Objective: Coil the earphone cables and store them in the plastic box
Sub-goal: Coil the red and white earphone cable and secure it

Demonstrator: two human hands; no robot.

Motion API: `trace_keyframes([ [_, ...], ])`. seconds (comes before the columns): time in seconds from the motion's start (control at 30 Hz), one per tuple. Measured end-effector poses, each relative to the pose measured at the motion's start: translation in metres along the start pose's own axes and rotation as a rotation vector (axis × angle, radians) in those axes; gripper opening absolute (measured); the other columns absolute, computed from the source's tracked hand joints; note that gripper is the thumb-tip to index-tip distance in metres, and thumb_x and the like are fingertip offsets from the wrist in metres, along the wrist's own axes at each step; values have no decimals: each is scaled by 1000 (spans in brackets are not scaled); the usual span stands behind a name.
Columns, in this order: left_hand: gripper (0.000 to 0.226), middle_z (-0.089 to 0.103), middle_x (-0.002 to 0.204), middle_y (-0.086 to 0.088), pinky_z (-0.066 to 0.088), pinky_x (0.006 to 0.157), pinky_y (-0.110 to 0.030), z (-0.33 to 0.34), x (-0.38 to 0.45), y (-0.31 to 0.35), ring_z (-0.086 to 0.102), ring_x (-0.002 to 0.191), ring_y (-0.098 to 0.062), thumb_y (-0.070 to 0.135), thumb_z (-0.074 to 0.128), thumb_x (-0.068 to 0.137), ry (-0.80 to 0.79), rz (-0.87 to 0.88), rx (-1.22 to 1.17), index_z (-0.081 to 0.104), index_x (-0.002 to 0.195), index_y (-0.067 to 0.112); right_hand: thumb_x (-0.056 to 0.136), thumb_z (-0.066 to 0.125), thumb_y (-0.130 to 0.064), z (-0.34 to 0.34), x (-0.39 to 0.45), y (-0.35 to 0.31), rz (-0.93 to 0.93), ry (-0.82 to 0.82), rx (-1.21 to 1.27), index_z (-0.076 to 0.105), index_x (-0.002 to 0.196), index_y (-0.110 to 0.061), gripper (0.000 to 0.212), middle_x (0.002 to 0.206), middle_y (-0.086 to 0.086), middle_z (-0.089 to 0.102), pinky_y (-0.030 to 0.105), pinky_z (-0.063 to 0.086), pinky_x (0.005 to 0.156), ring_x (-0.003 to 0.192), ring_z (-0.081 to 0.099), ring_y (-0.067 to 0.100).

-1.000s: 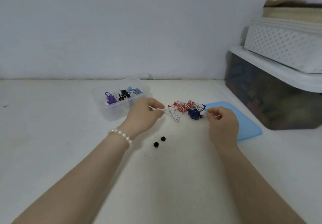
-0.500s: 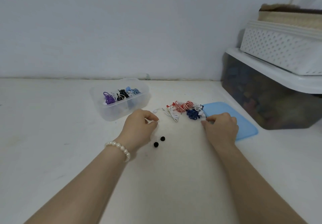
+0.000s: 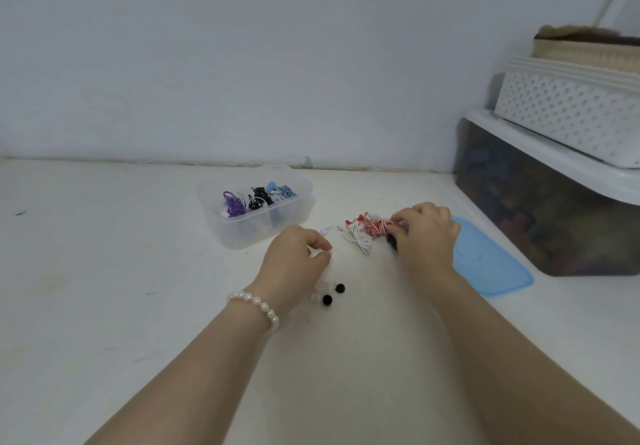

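Right hand pinches the light, floppy red earphone cable at twelve o'clock; left hand loosely curled, seemingly empty.

Red-and-white striped cable — blue lid.

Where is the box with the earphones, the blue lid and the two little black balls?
plastic box (image 3: 242, 236), head view, its clear front wall.
blue lid (image 3: 491, 264), head view, its flat top.
black balls (image 3: 327, 300), head view, on the nearer ball.
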State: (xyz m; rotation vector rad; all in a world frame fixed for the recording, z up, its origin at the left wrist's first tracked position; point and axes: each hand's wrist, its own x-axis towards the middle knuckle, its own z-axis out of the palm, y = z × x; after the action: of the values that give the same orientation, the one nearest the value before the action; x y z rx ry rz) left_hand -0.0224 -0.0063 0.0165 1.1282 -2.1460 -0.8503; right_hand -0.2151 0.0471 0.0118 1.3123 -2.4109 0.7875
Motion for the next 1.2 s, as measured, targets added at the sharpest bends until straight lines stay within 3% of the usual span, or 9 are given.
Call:
trace_keyframes([
  [0.13, 11, 54, 95, 5, 34, 73, -21, -2, 1, 1, 50, 81, -9, 21, 60, 84, -14, 8, -7, 68, 91, 22, 89, 54, -20, -3, 4, 1, 64, 4, 70, 67, 86, -18, 14, 86, -5, 60, 30, 17, 73, 99, 41, 23],
  [0.2, 11, 56, 95, 4, 34, 72, -21, -3, 2, 2, 50, 79, -9, 21, 60, 85, -9, 17, -25, 69, 92, 21, 89, 54, -16, -11, 5, -3, 184, 36, 328, 64, 81, -17, 13, 73, -11, 54, 33, 29, 80, 91, 45, 20],
  [0.3, 10, 57, 94, 5, 34, 72, -21, -2, 2, 1, 49, 74, -5, 20, 60, 84, -12, 10, -66, 68, 90, 21, 86, 57, -12, -29, 10, -9, 385, 8, 753, 62, 77, -15, 11, 69, -6, 57, 26, 41, 68, 74, 54, 16],
  [0.47, 7, 60, 83, 9, 40, 69, -21, 1, 2, 3, 51, 67, -2, 19, 63, 83, -16, -23, -208, 66, 85, 24, 86, 54, -5, -53, 10, -8, 624, -176, 1222, 62, 79, -6, 11, 64, 4, 62, 18, 43, 46, 52, 54, 12],
  [0.57, 10, 63, 93, 8, 48, 80, -23, -2, -2, 15, 59, 85, -9, 21, 60, 87, -66, -74, -540, 63, 95, 25, 85, 53, -6, -63, 4, -7, 690, -373, 1407, 60, 75, -7, 12, 52, 1, 62, 18, 47, 44, 43, 56, 10],
  [0.7, 25, 59, 122, 2, 45, 95, -35, -7, -6, 24, 53, 116, -14, 35, 42, 95, -295, -120, -880, 57, 114, 32, 84, 52, -8, -75, -9, -8, 641, -678, 1427, 60, 76, -5, 12, 56, 4, 61, 18, 48, 45, 43, 56, 11],
  [0.8, 32, 61, 121, 0, 47, 87, -33, -9, -11, 28, 57, 112, -17, 40, 41, 93, -470, -97, -970, 56, 118, 27, 79, 56, -8, -78, -20, -7, 439, -795, 1321, 63, 75, -4, 10, 59, 5, 61, 20, 48, 48, 48, 55, 12],
  [0.97, 23, 63, 100, -11, 52, 63, -27, -14, -18, 34, 60, 83, -23, 13, 42, 95, -689, -181, -834, 58, 112, 10, 70, 59, -10, -72, -27, -1, 267, -731, 1274, 72, 74, -3, 16, 64, 10, 63, 22, 48, 49, 55, 56, 17],
  [1.2, 23, 66, 100, -12, 55, 63, -27, -13, -23, 33, 65, 75, -20, 5, 50, 89, -863, -201, -864, 57, 111, 4, 72, 56, -18, -71, -31, 5, 126, -624, 1308, 73, 69, -13, 17, 65, 4, 63, 22, 48, 54, 60, 57, 13],
])
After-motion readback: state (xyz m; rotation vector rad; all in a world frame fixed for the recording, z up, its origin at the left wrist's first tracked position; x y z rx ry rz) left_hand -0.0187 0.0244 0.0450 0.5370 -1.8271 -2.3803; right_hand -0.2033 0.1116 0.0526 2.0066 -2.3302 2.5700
